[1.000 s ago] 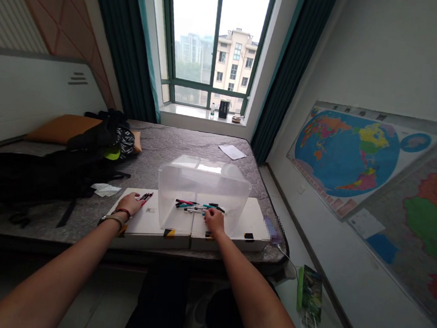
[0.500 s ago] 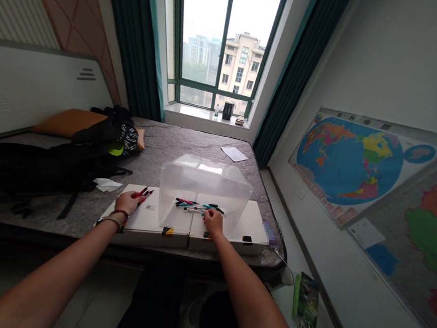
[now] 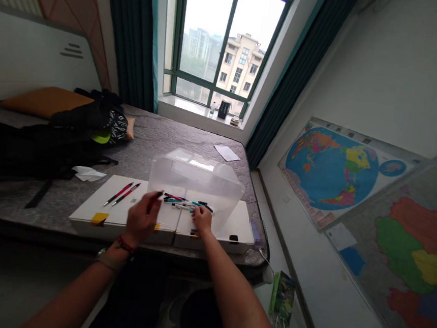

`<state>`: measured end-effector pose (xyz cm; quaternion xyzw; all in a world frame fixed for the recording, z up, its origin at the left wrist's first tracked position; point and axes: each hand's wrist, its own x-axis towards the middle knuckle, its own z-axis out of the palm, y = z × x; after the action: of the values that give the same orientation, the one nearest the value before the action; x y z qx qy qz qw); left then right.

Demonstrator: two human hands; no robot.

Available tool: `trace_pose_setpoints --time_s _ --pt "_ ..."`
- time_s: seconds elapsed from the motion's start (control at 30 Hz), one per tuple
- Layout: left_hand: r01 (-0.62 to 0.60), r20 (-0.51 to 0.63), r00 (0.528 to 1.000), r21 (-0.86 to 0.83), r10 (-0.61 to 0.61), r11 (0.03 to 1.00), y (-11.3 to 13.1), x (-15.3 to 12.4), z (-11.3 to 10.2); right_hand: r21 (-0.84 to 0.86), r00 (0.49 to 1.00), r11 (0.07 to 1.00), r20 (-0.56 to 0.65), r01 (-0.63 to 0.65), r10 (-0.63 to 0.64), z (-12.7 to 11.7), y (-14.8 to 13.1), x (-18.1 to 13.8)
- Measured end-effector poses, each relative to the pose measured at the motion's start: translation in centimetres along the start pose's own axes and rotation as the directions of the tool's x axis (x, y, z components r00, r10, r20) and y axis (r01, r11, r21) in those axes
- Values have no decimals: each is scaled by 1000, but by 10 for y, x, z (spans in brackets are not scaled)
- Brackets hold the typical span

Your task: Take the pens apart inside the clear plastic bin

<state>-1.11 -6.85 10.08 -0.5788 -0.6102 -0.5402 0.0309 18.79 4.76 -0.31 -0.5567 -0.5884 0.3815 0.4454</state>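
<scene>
Indoors, beside a mattress with a grey patterned cover (image 3: 175, 129), a person works with both bare hands over two flat white cartons (image 3: 88, 207) set side by side, their front edges marked with yellow and black tabs. Across the cartons sits a translucent plastic bin (image 3: 223, 195), apparently on its side with its mouth toward the person. A loose, crossed heap of red, black, teal and white pens (image 3: 183, 206) lies at the bin, seemingly on its lower wall.

The right hand (image 3: 202, 219) reaches to the near edge of that heap, fingertips drawn narrowly together and touching the pens; whether one is gripped cannot be told. The left hand (image 3: 143, 220), a red band and a watch at its wrist, is raised just left of the heap with its fingers curled. A small dark tip shows at its fingertips, too blurred to tell if it is held.

Farther left, two slim red-and-black pens (image 3: 126, 194) lie nearly parallel, slightly apart, slanting across the left carton. Beyond its far left corner rests a crumpled white tissue (image 3: 88, 174), near a heap of black fabric (image 3: 24, 149). A white sheet of paper (image 3: 227, 153) lies behind the bin.
</scene>
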Motion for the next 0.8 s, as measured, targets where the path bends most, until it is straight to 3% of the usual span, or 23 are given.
trace_pose_setpoints --time_s 0.03,0.1,0.23,0.33,0.47,0.57,0.8 --pt "-42 143 989 -46 49 998 6 -9 13 35 1000 999 -4 -12 12 0 0 0" --pt "-106 317 939 -93 130 990 10 -20 40 111 999 993 -10 -44 45 0 -2 1" --pt "-319 466 832 -39 300 947 -8 -23 88 297 990 945 7 -137 142 -2 -3 4" --pt "-410 462 816 38 348 911 -30 -22 108 326 987 933 17 -154 157 -1 -1 5" --pt "-450 426 810 8 404 893 -49 -26 117 84 999 996 27 -23 21 0 1 5" --pt "-431 394 830 1 396 902 -51 -29 116 -32 995 996 58 84 -82 1 1 3" --pt "-397 306 881 66 360 916 -47 -31 115 19 995 996 51 87 -88 2 8 6"
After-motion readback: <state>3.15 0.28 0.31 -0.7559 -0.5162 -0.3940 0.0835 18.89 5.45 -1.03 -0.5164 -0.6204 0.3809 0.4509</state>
